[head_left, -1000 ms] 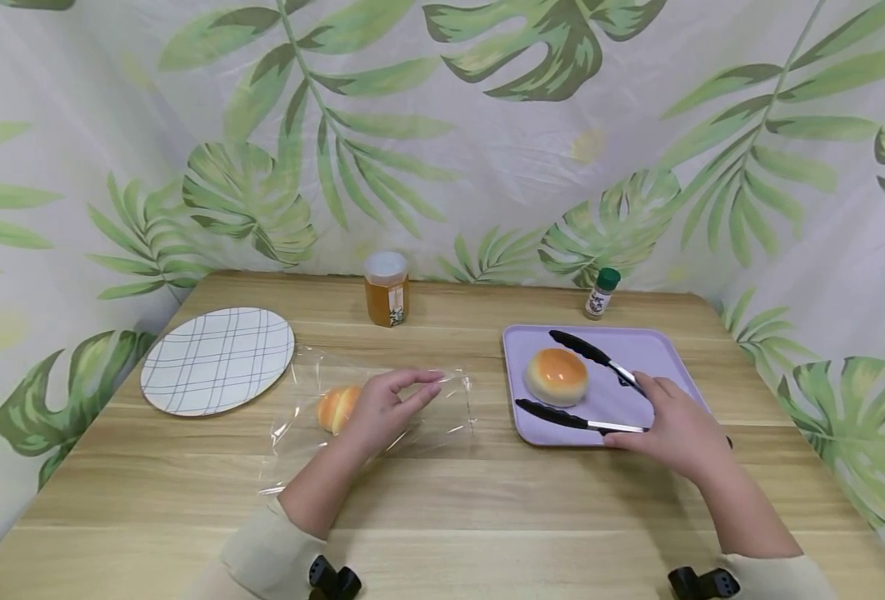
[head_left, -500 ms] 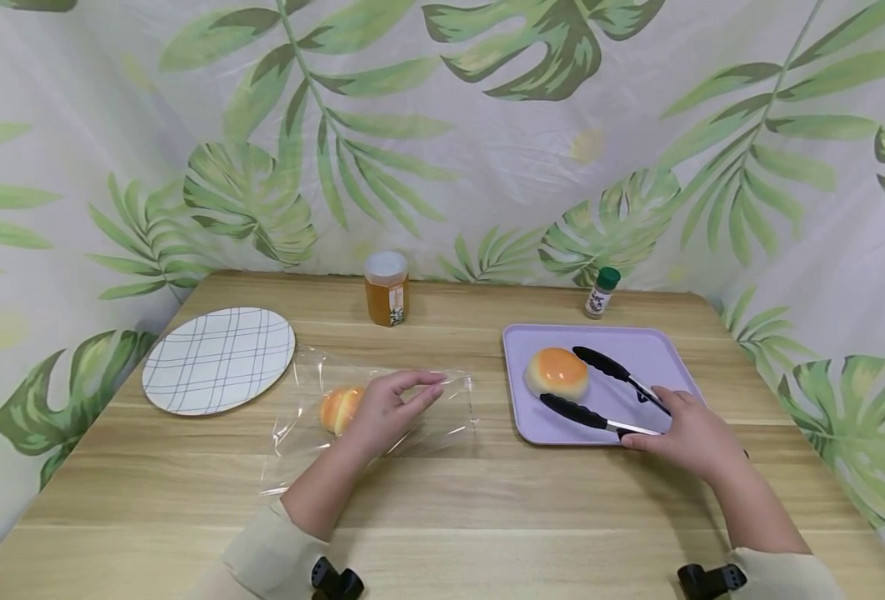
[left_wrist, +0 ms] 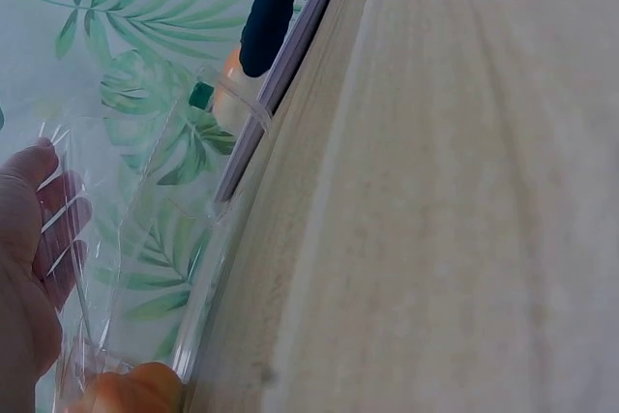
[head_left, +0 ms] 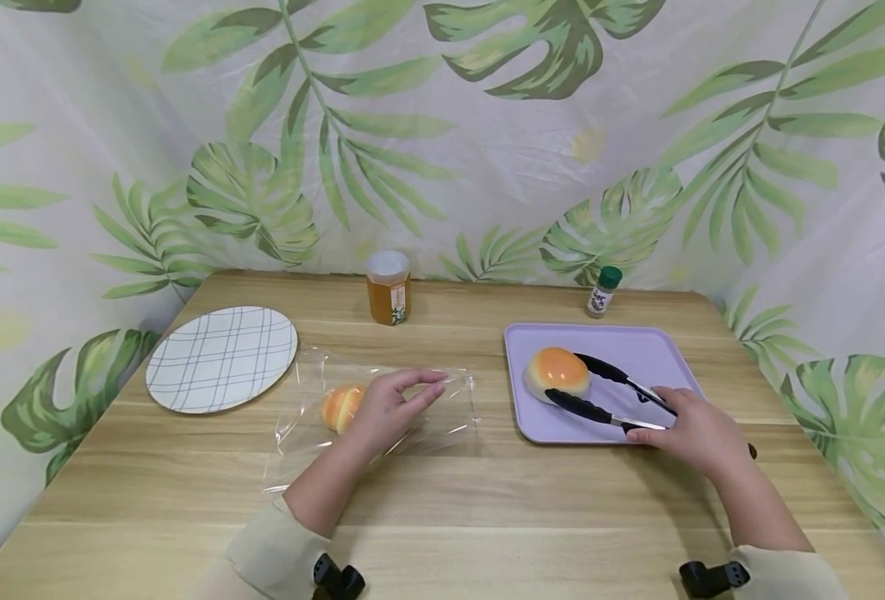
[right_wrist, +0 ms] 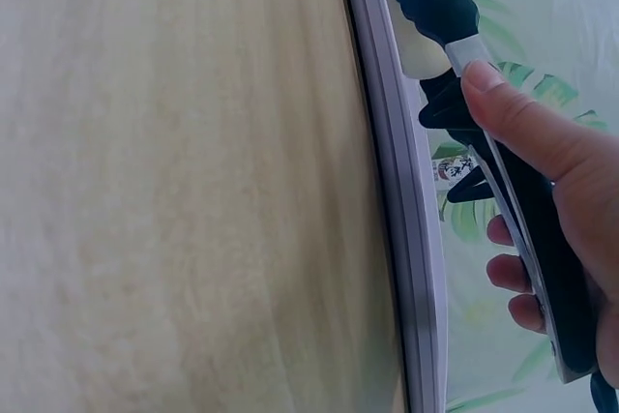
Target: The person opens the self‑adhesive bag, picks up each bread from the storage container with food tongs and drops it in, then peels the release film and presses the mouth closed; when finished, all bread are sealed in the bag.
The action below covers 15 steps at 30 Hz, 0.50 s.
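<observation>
My right hand [head_left: 697, 433] grips black-tipped tongs [head_left: 581, 407], its thumb along one arm in the right wrist view. Their tips straddle the right side of a round, glossy golden bun [head_left: 557, 371]. The bun sits on a lilac tray [head_left: 663, 358]. My left hand [head_left: 384, 412] pinches the edge of a clear plastic bag [head_left: 450, 421] between thumb and fingers. The film [left_wrist: 102, 239] stretches across the fingers in the left wrist view. A smaller striped bread roll [head_left: 340, 408] lies inside the bag, partly hidden behind this hand.
A white oval plate [head_left: 221, 358] with a line grid lies at the left. A honey-coloured jar [head_left: 387, 292] stands at the back, and a green-capped spice bottle [head_left: 603, 293] behind the tray. Leaf-patterned cloth [head_left: 487, 167] hangs beyond the wooden table [head_left: 502, 517].
My right hand has drawn the tongs back to the right, and their tips have come closer together near the bun. My left hand has stayed at the bag.
</observation>
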Tool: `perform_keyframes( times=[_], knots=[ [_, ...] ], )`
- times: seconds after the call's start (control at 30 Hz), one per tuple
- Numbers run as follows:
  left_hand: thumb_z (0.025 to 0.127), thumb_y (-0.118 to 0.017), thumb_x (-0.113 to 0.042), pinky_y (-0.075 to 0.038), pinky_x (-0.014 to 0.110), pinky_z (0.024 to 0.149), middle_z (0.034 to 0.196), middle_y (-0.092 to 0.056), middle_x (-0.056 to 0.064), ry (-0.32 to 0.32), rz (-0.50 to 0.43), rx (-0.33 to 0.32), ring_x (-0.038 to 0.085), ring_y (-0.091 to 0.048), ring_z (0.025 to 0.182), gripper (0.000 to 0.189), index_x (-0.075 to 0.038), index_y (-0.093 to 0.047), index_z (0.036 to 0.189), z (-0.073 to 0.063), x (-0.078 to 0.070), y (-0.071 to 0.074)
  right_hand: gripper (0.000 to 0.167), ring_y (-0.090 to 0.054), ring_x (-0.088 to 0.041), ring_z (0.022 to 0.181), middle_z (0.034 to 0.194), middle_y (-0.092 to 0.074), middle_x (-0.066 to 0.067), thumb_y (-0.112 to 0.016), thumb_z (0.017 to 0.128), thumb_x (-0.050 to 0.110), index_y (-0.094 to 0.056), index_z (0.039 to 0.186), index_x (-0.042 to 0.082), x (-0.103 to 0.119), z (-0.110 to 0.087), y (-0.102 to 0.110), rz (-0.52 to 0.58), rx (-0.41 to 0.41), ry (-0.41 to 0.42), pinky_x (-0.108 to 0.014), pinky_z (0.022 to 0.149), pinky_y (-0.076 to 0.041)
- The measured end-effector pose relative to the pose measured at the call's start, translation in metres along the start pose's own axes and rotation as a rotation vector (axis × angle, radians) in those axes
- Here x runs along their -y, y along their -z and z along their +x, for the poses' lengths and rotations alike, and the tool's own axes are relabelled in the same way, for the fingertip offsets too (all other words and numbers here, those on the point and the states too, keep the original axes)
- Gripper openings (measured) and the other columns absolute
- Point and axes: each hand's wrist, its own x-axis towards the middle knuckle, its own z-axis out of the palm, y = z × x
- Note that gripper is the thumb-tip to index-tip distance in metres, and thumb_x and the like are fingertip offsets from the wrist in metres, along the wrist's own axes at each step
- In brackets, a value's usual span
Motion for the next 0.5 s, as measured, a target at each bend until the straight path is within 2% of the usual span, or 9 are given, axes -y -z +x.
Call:
perform_keyframes(
  times=[0.17, 0.37, 0.5],
  knots=[
    [0.093, -0.068, -0.023, -0.053, 0.042, 0.097, 0.108, -0.075, 0.002, -0.008, -0.004, -0.001, 0.021, -0.068, 0.111, 0.019, -0.012, -0.075, 0.107, 0.001, 0.0, 0.001, 0.098, -0.05, -0.051, 0.123, 0.135, -0.052, -0.032, -0.072, 0.072, 0.07, -0.051, 0.138, 0.002, 0.006, -0.001, 0.003, 0.012, -0.01, 0.018, -0.066, 0.091, -0.045],
    [0.093, -0.068, -0.024, -0.053, 0.044, 0.097, 0.109, -0.075, 0.002, -0.004, -0.007, 0.003, 0.022, -0.068, 0.111, 0.021, -0.01, -0.075, 0.107, 0.001, -0.001, 0.001, 0.094, -0.051, -0.049, 0.124, 0.135, -0.055, -0.028, -0.076, 0.071, 0.065, -0.052, 0.137, 0.002, 0.018, -0.002, 0.007, 0.031, -0.039, 0.088, -0.065, 0.094, -0.045],
    [0.093, -0.068, -0.023, -0.054, 0.045, 0.097, 0.109, -0.075, 0.003, -0.006, -0.015, 0.005, 0.023, -0.068, 0.111, 0.023, -0.008, -0.074, 0.108, 0.001, -0.002, 0.001, 0.093, -0.059, -0.043, 0.115, 0.133, -0.059, -0.023, -0.078, 0.069, 0.063, -0.054, 0.136, 0.003, 0.028, -0.004, 0.006, 0.033, -0.048, 0.144, -0.058, 0.092, -0.049]
  ],
)
